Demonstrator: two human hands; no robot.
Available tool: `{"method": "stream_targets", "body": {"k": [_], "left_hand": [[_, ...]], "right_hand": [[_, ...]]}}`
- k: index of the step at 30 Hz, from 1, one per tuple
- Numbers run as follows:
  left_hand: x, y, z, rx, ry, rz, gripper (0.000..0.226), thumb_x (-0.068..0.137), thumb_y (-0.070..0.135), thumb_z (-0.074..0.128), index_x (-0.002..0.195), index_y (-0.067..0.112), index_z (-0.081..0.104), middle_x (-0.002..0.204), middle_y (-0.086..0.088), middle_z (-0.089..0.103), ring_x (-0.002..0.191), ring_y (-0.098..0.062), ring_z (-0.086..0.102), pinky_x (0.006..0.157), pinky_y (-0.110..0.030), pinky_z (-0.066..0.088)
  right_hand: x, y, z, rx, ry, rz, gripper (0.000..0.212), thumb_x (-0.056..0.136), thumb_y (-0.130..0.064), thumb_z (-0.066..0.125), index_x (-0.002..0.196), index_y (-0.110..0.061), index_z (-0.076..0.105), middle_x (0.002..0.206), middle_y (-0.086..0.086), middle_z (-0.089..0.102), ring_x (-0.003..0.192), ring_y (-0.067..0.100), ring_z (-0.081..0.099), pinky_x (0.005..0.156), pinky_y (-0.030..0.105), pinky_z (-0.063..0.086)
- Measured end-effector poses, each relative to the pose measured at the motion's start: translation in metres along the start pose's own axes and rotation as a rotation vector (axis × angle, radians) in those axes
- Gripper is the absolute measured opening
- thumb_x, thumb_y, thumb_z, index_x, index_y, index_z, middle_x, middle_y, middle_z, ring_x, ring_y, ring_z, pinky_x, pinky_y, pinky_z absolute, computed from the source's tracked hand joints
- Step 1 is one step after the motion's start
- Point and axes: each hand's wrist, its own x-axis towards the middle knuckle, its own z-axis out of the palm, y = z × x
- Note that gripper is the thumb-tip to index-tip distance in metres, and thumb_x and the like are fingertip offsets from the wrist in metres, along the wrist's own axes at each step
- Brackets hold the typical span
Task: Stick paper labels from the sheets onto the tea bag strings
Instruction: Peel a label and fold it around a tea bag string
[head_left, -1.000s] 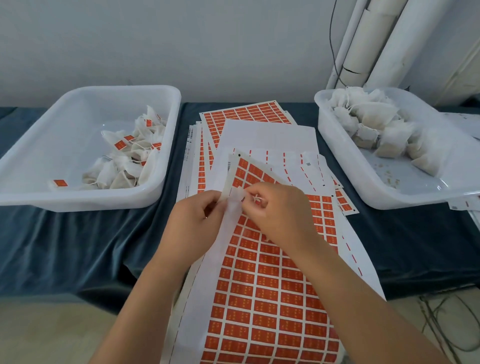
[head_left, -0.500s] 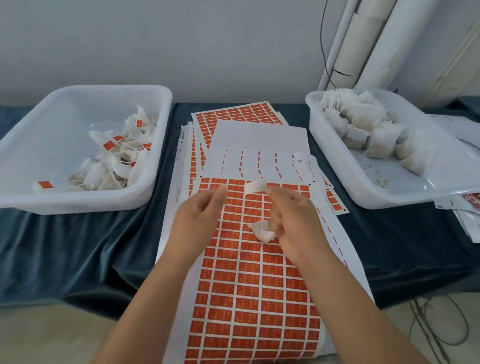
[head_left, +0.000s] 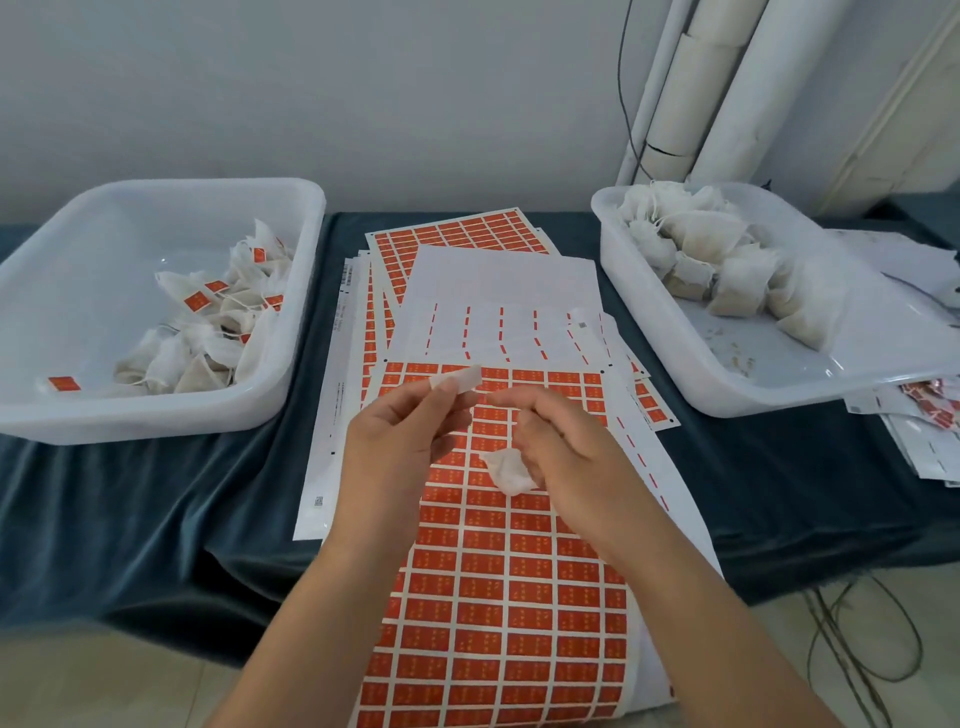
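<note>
My left hand (head_left: 402, 441) pinches a small peeled label (head_left: 458, 379), white side up, between thumb and fingertips above the orange label sheet (head_left: 509, 597). Just to its right, my right hand (head_left: 563, 449) holds a white tea bag (head_left: 506, 470) tucked under its curled lower fingers. The right forefinger and thumb reach toward the label; the string between them is too blurred to make out. The sheet lies flat on the table and hangs over the near edge.
A white bin (head_left: 156, 415) at the left holds tea bags with orange labels (head_left: 208, 322). A second white bin (head_left: 727, 400) at the right holds plain tea bags (head_left: 717, 260). More label sheets and stripped backings (head_left: 498, 291) are stacked between them on the dark cloth (head_left: 130, 519).
The sheet's top edge, lifted a second ago while both hands picked at it, now lies flat. The label has come free and sits in my left fingertips; the tea bag shows under my right hand.
</note>
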Motion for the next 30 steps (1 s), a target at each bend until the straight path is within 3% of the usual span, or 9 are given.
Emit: {"method": "stream_targets", "body": {"k": [3,6,11,13,16,22,26,30], "left_hand": [[-0.001,0.001,0.002,0.034,-0.011,0.041,0.022,0.086,0.057,0.070,0.097,0.041,0.081,0.098,0.007,0.082,0.094,-0.013,0.079,0.080,-0.028,0.062],[0.001,-0.004,0.005,0.112,-0.023,0.052,0.016,0.101,0.042,0.067,0.097,0.038,0.082,0.098,0.009,0.082,0.094,-0.011,0.078,0.082,-0.029,0.061],[0.006,-0.016,0.021,0.238,-0.122,0.066,0.017,0.106,0.037,0.063,0.102,0.029,0.077,0.093,0.011,0.080,0.091,-0.009,0.077,0.075,-0.018,0.060],[0.008,-0.020,0.027,0.305,-0.180,0.067,0.017,0.107,0.037,0.059,0.104,0.029,0.074,0.092,0.012,0.079,0.089,-0.007,0.076,0.075,-0.020,0.061],[0.008,-0.021,0.030,0.375,-0.293,0.078,0.020,0.108,0.038,0.055,0.107,0.032,0.074,0.096,0.010,0.078,0.092,-0.009,0.075,0.084,-0.030,0.064],[0.002,-0.016,0.028,0.365,-0.339,0.103,0.051,0.088,0.071,0.053,0.093,0.025,0.074,0.078,0.006,0.075,0.072,-0.006,0.071,0.068,-0.013,0.055],[0.005,-0.013,0.026,0.328,-0.328,0.080,0.035,0.100,0.052,0.062,0.092,0.022,0.077,0.084,0.007,0.079,0.081,-0.011,0.077,0.078,-0.025,0.057],[0.007,-0.011,0.023,0.363,-0.358,0.111,0.029,0.106,0.033,0.061,0.086,0.022,0.077,0.079,0.005,0.078,0.076,-0.011,0.074,0.073,-0.016,0.057]], "right_hand": [[-0.007,-0.009,-0.014,-0.231,-0.098,-0.084,0.029,0.110,-0.041,0.042,0.133,-0.057,0.052,0.101,-0.032,0.067,0.101,-0.010,0.064,0.088,0.016,0.049],[-0.012,-0.020,-0.028,-0.445,-0.166,-0.155,0.036,0.107,-0.049,0.046,0.142,-0.057,0.048,0.126,-0.036,0.064,0.117,-0.012,0.059,0.091,0.007,0.038],[-0.013,-0.036,-0.045,-0.745,-0.159,-0.324,0.040,0.107,-0.040,0.053,0.145,-0.050,0.050,0.126,-0.022,0.070,0.104,0.001,0.069,0.082,0.004,0.043],[-0.009,-0.037,-0.047,-0.695,-0.108,-0.358,0.032,0.105,-0.039,0.057,0.136,-0.046,0.061,0.115,-0.021,0.074,0.096,-0.001,0.069,0.083,0.008,0.049],[0.001,-0.030,-0.047,-0.415,-0.010,-0.290,0.026,0.100,-0.042,0.064,0.126,-0.047,0.068,0.105,-0.031,0.073,0.098,-0.012,0.066,0.084,0.006,0.049],[0.015,-0.010,-0.042,-0.228,0.122,-0.245,0.018,0.099,-0.044,0.063,0.116,-0.047,0.070,0.107,-0.033,0.070,0.102,-0.014,0.064,0.081,-0.001,0.046],[0.020,-0.008,-0.040,-0.188,0.138,-0.235,0.015,0.100,-0.043,0.063,0.113,-0.047,0.069,0.105,-0.034,0.070,0.100,-0.012,0.066,0.079,0.000,0.047],[0.023,-0.008,-0.041,-0.198,0.160,-0.245,0.014,0.100,-0.044,0.063,0.112,-0.050,0.066,0.098,-0.032,0.071,0.100,-0.013,0.065,0.078,-0.001,0.045]]}}
